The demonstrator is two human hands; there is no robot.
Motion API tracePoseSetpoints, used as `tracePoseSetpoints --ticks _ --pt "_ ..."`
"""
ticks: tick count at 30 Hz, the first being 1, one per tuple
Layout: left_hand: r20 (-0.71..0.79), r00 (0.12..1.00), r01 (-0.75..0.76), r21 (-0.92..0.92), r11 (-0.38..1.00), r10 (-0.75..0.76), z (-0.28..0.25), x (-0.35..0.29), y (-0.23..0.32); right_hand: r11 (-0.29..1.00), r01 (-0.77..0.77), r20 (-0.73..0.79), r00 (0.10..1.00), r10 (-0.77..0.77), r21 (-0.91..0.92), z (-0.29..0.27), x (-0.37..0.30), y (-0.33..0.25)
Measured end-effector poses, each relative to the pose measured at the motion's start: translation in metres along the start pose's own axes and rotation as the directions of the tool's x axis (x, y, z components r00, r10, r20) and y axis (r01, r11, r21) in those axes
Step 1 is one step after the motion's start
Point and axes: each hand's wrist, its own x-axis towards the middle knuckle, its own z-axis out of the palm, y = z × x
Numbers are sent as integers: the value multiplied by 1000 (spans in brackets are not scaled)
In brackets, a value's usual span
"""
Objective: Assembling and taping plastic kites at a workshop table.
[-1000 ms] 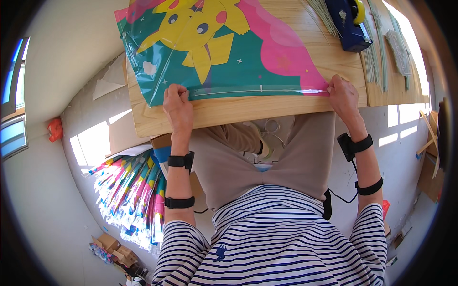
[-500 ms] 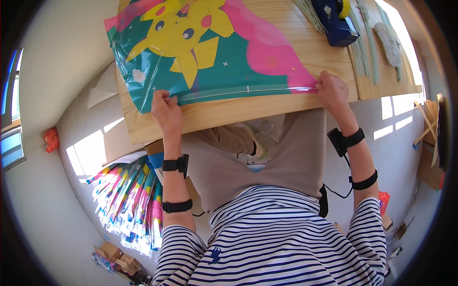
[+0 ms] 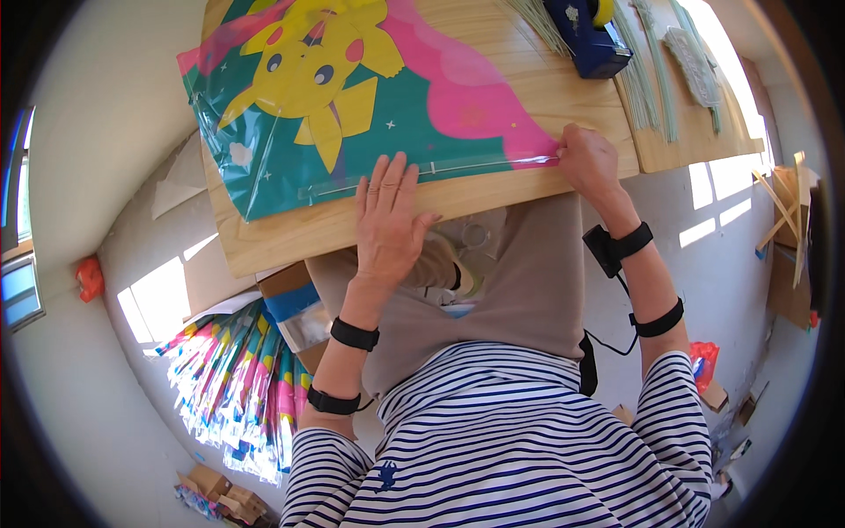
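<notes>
A thin glossy plastic sheet (image 3: 458,119), green and pink with a yellow cartoon animal, lies on the wooden table. Along its near edge runs a clear tape strip (image 3: 334,187) with a thin white stick (image 3: 475,165) under it. My left hand (image 3: 387,216) lies flat on this strip, palm down, fingers stretched out and holding nothing. At the sheet's right corner my right hand (image 3: 588,163) is closed, thumb and fingers pinching the sheet's edge; the exact grip is partly hidden.
A blue tape dispenser (image 3: 594,44) with a yellow roll stands at the back right. Pale thin sticks (image 3: 638,84) and a clear plastic packet (image 3: 693,66) lie beyond it. Bundled colourful packages (image 3: 242,378) hang at lower left, beside a cardboard box (image 3: 295,286).
My left hand has let go of the sheet's left part, moved right and flattened onto the tape strip. My right hand still pinches the right corner. The whole view has shifted slightly.
</notes>
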Motion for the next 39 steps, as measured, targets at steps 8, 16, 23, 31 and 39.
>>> tracePoseSetpoints --ticks 8,16,23,31,39 --pt "101 995 -28 74 997 20 21 -3 1 988 -91 82 993 82 125 -6 2 0" --pt "101 995 -32 84 996 24 20 -2 4 964 -242 108 967 230 108 -11 1 2" --pt "92 996 -31 89 996 22 21 -3 5 930 -365 230 909 347 42 -26 6 14" --pt "102 995 -10 93 996 0 22 -5 5 984 112 -179 980 -86 138 -33 -30 -23" --pt "32 999 -37 99 994 34 28 -3 2 850 506 -53 862 -504 146 21 -68 -118"
